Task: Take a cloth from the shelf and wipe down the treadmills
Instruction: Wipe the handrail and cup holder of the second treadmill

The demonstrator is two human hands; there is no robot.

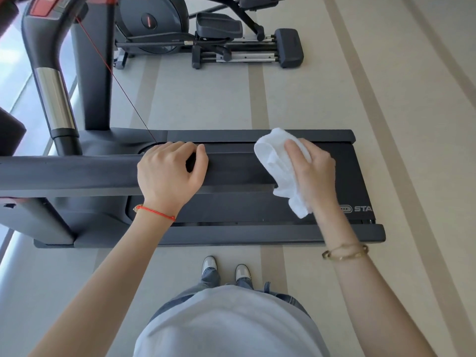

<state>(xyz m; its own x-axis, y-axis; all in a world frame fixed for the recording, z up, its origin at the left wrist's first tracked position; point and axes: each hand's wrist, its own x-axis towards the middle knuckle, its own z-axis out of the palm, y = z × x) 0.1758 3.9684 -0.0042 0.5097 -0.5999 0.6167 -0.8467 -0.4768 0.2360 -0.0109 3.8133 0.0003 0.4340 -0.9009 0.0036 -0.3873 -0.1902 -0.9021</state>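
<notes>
Head view, single entry.

Item: treadmill (342, 176), dark grey, lying across the view with its belt end to our right. We stand at its near side rail, our shoes just short of it.

Item: handrail (77, 171), a thick padded bar that crosses above the deck from the left edge and ends over the belt.

Item: our left hand (171, 168), set on the handrail close to its free end. Its fingers curl over the far side and the thumb hooks the near side, so it grips the bar. We judge this hold steadies the bar and our lean while the other hand works.

Item: cloth (277, 163), white, bunched, at the free end of the handrail and draping down toward the belt.

Item: our right hand (311, 168), lying on top of the cloth with fingers together and fairly straight, pressing it flat against the rail end, not pinching it. We cannot see the thumb. We judge the flat palm is there to spread pressure for a wiping stroke.

Item: red cord (116, 81), running from the console down to the deck.

Item: elliptical trainer (206, 34), well apart, beyond the treadmill.

Stage, by our judgement: cloth already fetched, wiping under way on this machine.
</notes>
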